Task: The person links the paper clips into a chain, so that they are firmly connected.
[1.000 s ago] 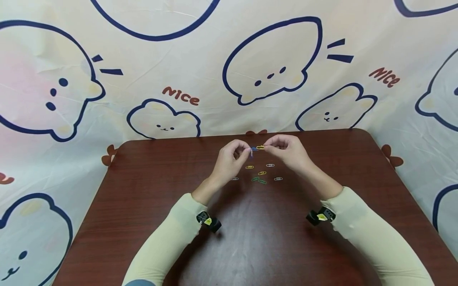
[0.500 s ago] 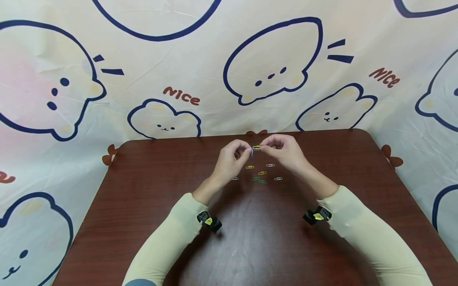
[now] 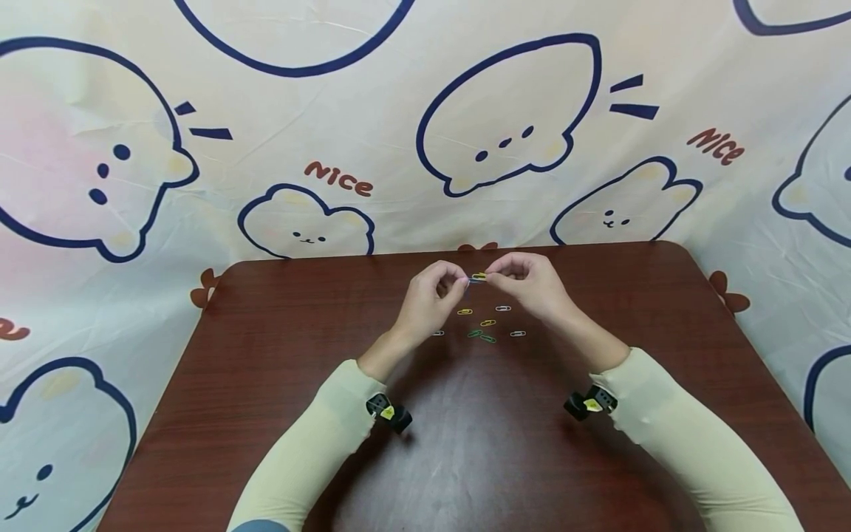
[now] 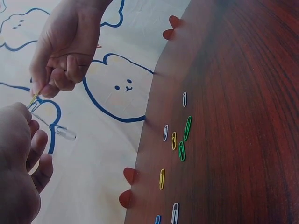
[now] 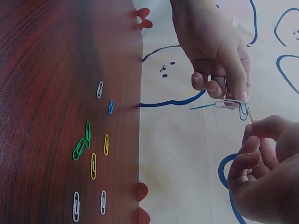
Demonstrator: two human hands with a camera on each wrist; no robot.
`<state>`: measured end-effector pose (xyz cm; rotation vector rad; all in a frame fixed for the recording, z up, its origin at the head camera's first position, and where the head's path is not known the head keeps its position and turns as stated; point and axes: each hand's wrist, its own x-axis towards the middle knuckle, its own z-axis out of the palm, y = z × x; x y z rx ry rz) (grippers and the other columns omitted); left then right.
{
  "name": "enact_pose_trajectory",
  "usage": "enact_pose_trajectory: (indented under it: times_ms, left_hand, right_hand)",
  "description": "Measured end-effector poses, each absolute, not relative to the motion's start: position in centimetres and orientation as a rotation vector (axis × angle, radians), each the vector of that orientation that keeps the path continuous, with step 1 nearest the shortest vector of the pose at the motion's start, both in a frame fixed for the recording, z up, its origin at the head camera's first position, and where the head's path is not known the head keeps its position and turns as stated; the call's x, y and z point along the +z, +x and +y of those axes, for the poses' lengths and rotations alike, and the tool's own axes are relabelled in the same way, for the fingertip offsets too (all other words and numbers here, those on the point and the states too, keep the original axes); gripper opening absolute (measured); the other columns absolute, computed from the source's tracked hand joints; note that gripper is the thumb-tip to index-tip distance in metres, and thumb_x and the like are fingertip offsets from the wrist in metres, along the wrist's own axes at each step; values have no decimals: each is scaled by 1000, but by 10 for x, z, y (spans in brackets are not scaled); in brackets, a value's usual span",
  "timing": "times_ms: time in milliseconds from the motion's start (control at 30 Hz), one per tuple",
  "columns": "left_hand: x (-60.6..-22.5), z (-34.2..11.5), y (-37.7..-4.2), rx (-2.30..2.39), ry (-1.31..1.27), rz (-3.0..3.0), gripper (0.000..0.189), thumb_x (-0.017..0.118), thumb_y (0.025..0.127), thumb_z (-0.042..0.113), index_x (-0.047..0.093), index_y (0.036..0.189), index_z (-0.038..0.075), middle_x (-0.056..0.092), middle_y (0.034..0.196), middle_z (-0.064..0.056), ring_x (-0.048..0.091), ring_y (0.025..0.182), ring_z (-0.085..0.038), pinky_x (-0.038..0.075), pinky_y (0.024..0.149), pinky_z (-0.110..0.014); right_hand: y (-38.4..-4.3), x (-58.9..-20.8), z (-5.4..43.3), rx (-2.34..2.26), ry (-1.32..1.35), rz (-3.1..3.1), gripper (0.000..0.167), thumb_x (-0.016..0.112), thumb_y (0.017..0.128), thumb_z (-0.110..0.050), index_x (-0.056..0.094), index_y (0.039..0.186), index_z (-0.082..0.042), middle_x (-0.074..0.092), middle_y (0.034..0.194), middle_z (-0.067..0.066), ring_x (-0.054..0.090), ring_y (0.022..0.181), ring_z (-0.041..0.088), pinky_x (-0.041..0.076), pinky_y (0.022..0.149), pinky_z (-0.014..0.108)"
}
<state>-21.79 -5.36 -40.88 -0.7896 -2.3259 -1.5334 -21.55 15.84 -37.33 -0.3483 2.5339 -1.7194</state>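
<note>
My left hand (image 3: 431, 299) pinches a blue paper clip (image 5: 243, 113) between thumb and finger, above the far part of the table. Linked to that clip, a white paper clip (image 5: 225, 104) trails off with another blue paper clip (image 5: 201, 107) at its end. Facing it, my right hand (image 3: 532, 287) pinches a yellow paper clip (image 3: 479, 275). In the right wrist view the yellow clip meets or overlaps the held blue one; whether they are hooked together I cannot tell. Fingertips hide part of both clips.
Several loose paper clips lie on the brown table (image 3: 459, 443) below the hands: yellow (image 3: 488, 323), green (image 3: 488, 339), white (image 3: 518, 334) and a blue one (image 5: 111, 107). A patterned cloth (image 3: 399, 111) hangs behind the table's far edge.
Over the last second my right hand has shifted slightly left, bringing the yellow paper clip up to the blue one. My left hand has hardly moved; the loose clips lie unchanged.
</note>
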Motion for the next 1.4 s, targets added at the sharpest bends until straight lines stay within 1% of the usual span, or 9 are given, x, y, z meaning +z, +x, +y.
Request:
enact_pose_trajectory:
  times_ms: [133,300,367,533,700,767,1200,1300,1400]
  left_hand:
    - [-409,-54,-218,-1518,-789,-2335,4,65,99,6,65,100,2,60,86,-5,55,75,-15,47,67,-25]
    - [-408,-54,-217,-1495,-790,-2342,4,65,99,6,65,100,2,60,86,-6,55,76,-15,47,68,-25]
    - [-408,-54,-217,-1489,-792,-2342,4,65,99,6,65,100,2,60,86,-6,55,76,-15,47,68,-25]
    - [-407,-54,-216,-1488,-792,-2342,3,65,98,5,65,100,2,59,86,-6,55,77,-16,47,69,-25]
    - [-408,-54,-216,-1491,-788,-2348,3,65,99,5,65,100,2,59,86,-5,55,77,-15,47,69,-25]
    - [-407,-54,-216,-1493,-787,-2346,3,65,99,5,65,100,2,60,86,-5,55,77,-15,47,69,-25]
    - [-407,-56,-218,-1509,-775,-2316,7,65,100,8,66,100,2,61,87,-6,56,76,-16,47,68,-25]
    - [-407,-56,-218,-1513,-774,-2320,6,65,100,8,66,100,2,62,88,-6,56,76,-16,47,68,-25]
    - [-407,-56,-218,-1510,-764,-2330,5,65,100,8,66,101,3,62,88,-6,56,77,-15,48,69,-26]
  right_hand:
    - [-215,-373,159,-1697,-340,2536,17,73,96,-17,75,107,-4,73,92,7,58,76,21,49,63,25]
    - [-214,-373,161,-1658,-362,2547,18,72,97,-17,76,108,-4,73,95,7,57,81,31,49,63,26]
    - [-214,-373,161,-1653,-369,2547,17,72,97,-17,76,108,-4,73,96,6,58,80,29,49,63,27]
    - [-214,-373,161,-1643,-358,2553,15,71,97,-16,76,106,-5,73,93,5,57,74,19,48,62,28]
    - [-214,-374,162,-1635,-346,2549,15,71,97,-16,75,106,-4,72,91,6,56,75,25,48,63,31]
    - [-214,-374,162,-1633,-341,2547,15,71,98,-16,75,105,-4,72,91,5,57,76,24,49,64,33]
    - [-216,-377,168,-1614,-338,2559,14,70,98,-14,75,105,-3,73,95,6,59,80,19,49,67,27]
    - [-216,-378,169,-1621,-348,2554,15,69,98,-15,74,106,-3,72,96,7,59,83,22,49,68,28]
    - [-217,-378,169,-1639,-346,2547,15,68,99,-16,74,107,-4,72,97,8,59,86,30,48,68,28]
